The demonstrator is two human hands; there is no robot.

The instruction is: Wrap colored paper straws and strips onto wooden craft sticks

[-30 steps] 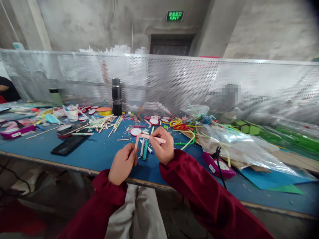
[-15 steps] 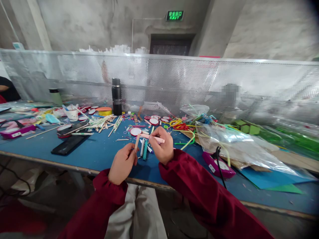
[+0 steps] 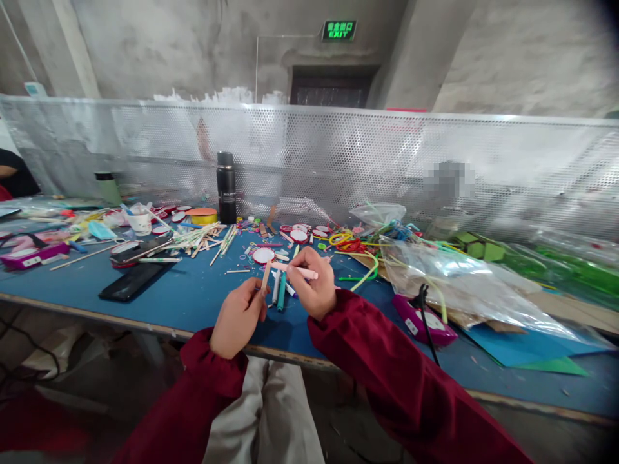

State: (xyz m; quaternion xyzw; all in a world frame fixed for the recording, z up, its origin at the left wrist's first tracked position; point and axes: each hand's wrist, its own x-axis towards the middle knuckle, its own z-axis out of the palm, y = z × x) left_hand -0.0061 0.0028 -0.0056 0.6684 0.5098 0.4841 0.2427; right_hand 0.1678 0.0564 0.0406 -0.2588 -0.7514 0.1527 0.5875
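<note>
My left hand (image 3: 238,317) is closed in a pinch on a flat wooden stick (image 3: 265,275) that stands nearly upright over the blue table (image 3: 193,296). My right hand (image 3: 312,283) is closed around a pink marker (image 3: 293,269), its tip pointing left at the top of the stick. Both hands hover just above the table's front edge. Under them lie a few loose markers (image 3: 279,293), one teal and one white. Both sleeves are dark red.
A black phone (image 3: 131,281) lies left. A black flask (image 3: 226,187) stands before the perforated metal screen (image 3: 367,161). Sticks, red-rimmed discs (image 3: 264,256) and straws litter the middle. A clear plastic bag (image 3: 459,283) and a magenta glue gun (image 3: 423,319) lie right. Another person's arm (image 3: 12,174) shows far left.
My right hand has shifted the pink marker slightly left and down toward the stick's top. The left hand and stick have stayed in place.
</note>
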